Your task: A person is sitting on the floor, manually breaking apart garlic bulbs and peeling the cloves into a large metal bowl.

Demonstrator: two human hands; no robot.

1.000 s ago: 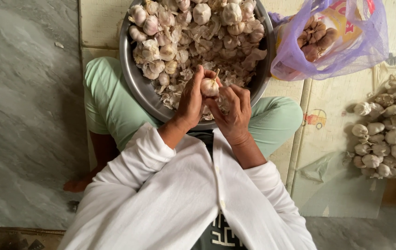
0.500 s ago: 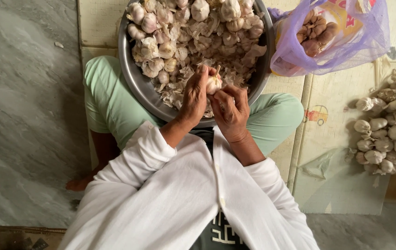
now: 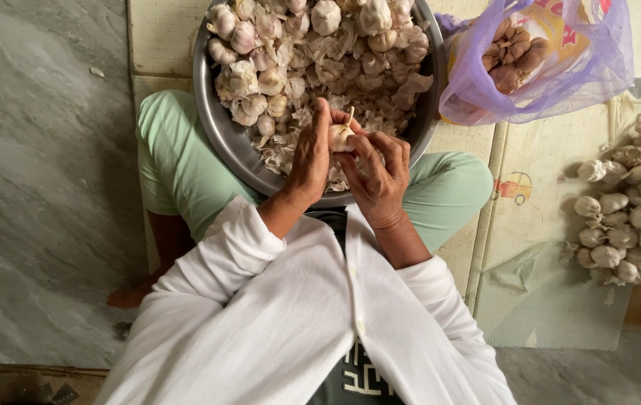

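Both arms are reaching forward from the body, elbows bent and wide, the forearms converging so the hands are meeting in front of the chest. The left hand (image 3: 310, 161) is standing edge-up, back turned outward, its fingers (image 3: 321, 124) pointing away and curling inward at the tips. The right hand (image 3: 377, 176) is lying just beside it, back facing up, wrist slightly bent, its fingers (image 3: 356, 144) curving toward the left hand's fingertips. The two hands are touching at the fingertips, both pinching closed there. White sleeves are covering both arms almost to the wrists.
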